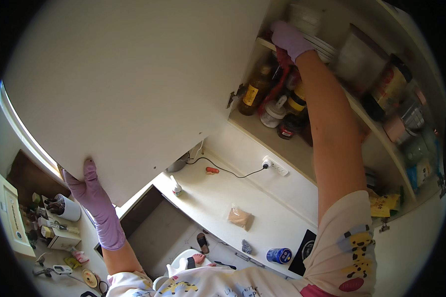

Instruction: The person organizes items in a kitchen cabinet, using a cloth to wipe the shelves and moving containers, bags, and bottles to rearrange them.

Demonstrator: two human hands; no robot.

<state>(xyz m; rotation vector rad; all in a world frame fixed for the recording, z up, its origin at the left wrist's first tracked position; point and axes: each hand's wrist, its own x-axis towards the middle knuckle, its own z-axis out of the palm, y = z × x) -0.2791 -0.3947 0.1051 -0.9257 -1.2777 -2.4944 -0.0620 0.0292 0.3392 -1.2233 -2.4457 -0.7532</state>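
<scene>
My left hand (96, 202), in a lilac glove, grips the edge of the white cabinet door (145, 85), with the thumb on its inner face. Up inside the cabinet, my right hand (290, 39) wears a matching glove and reaches to the upper shelf (266, 43). A dark red cloth (283, 57) hangs from under that hand; its fingertips are partly hidden. Beneath are a dark bottle with a yellow label (253, 92), a lidded white jar (272, 114) and a dark jar (287, 128). Bagged packets (388, 87) lean on the shelf to the right.
Below runs a white counter (208, 196) bearing a bag of tan granules (240, 218), a grey scrubber (246, 246), a blue canister (278, 255) and a white bottle (176, 187). A plugged-in cord (234, 175) crosses the counter's back. My foot (198, 258) rests on a white stool (182, 259).
</scene>
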